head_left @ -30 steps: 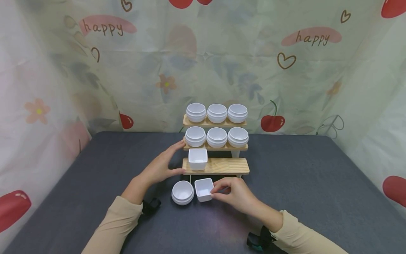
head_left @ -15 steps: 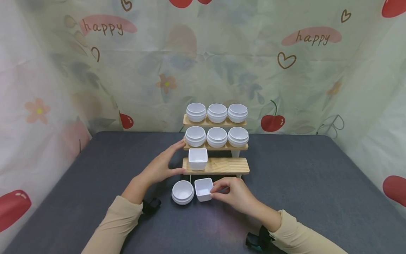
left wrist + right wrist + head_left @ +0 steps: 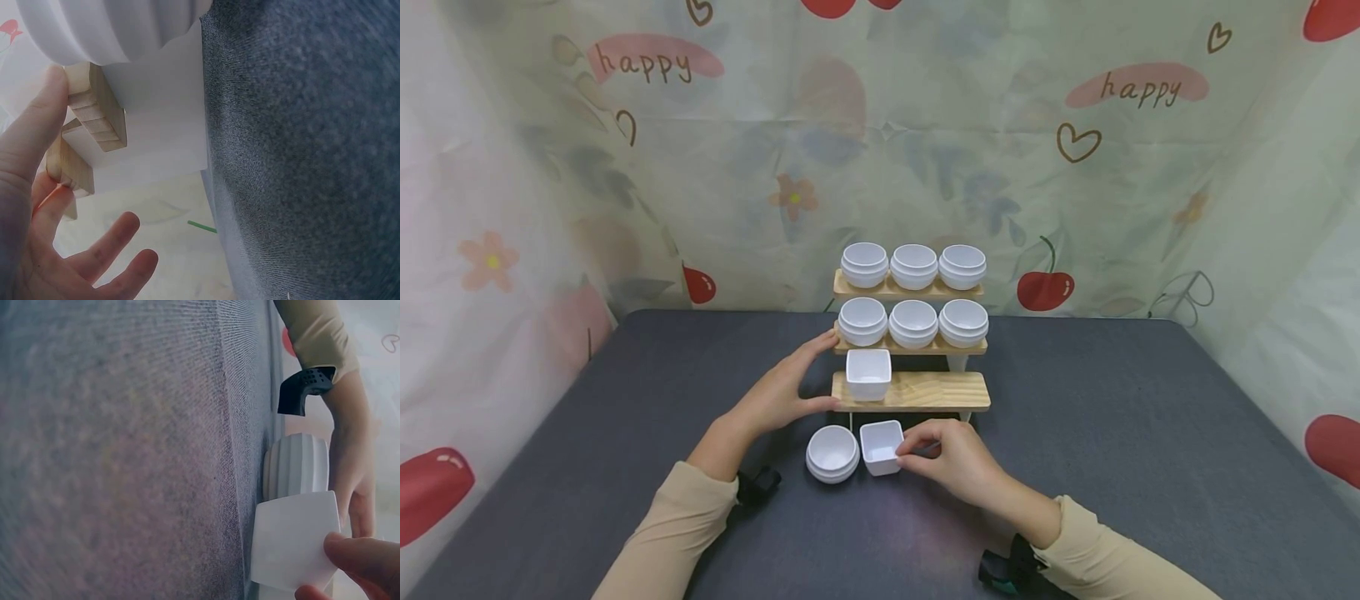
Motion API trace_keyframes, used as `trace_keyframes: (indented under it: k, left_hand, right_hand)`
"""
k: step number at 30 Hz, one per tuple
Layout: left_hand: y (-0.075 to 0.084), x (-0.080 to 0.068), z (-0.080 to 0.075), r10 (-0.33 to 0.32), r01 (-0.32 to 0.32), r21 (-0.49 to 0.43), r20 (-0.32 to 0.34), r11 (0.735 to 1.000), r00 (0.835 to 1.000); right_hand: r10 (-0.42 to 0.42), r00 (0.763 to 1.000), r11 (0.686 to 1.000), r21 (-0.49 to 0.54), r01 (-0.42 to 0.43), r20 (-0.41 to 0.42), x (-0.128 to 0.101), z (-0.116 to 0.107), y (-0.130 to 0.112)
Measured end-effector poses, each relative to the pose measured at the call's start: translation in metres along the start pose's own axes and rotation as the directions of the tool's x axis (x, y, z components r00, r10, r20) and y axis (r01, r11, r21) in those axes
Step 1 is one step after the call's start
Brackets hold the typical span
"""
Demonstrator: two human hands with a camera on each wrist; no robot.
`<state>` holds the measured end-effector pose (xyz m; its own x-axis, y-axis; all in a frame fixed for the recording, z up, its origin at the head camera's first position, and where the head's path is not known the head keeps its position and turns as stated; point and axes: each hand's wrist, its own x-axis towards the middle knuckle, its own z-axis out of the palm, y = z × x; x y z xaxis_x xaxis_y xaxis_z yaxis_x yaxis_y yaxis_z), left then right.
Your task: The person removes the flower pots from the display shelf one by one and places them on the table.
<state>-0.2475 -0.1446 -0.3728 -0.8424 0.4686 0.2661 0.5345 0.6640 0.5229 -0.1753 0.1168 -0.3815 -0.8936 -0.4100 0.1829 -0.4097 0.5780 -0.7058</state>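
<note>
Pinching the right wall of the square cup (image 3: 882, 447), the right hand (image 3: 953, 461) holds it on the table (image 3: 1112, 433), just beside a stack of round cups (image 3: 832, 454) and in front of the wooden tiered rack (image 3: 917, 392). The cup appears to be thin white plastic: light, rigid and smooth, so a rim pinch should suffice, though the glossy wall may slip. The left hand (image 3: 782, 392) rests with straight fingers against the rack's left end. A second square cup (image 3: 868, 373) sits on the lowest tier; round cups fill the upper tiers.

Left wrist view: fingers (image 3: 44, 112) lie extended against the rack edge (image 3: 94, 106), gripping nothing.

Right wrist view: fingertips (image 3: 359, 553) clamp the square cup's wall (image 3: 294, 540). The table cloth is grey, matte and textured. A printed curtain encloses the area.
</note>
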Motion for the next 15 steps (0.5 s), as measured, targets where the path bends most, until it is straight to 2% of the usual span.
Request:
trace_keyframes:
  k: [15]
  left_hand:
    - [0.0016,-0.0002,-0.0011,-0.004,0.004,-0.003,0.006,1.000,1.000]
  right_hand:
    - [0.010,1.000,1.000,-0.016,-0.010,0.008,-0.0013,0.0008,-0.0002]
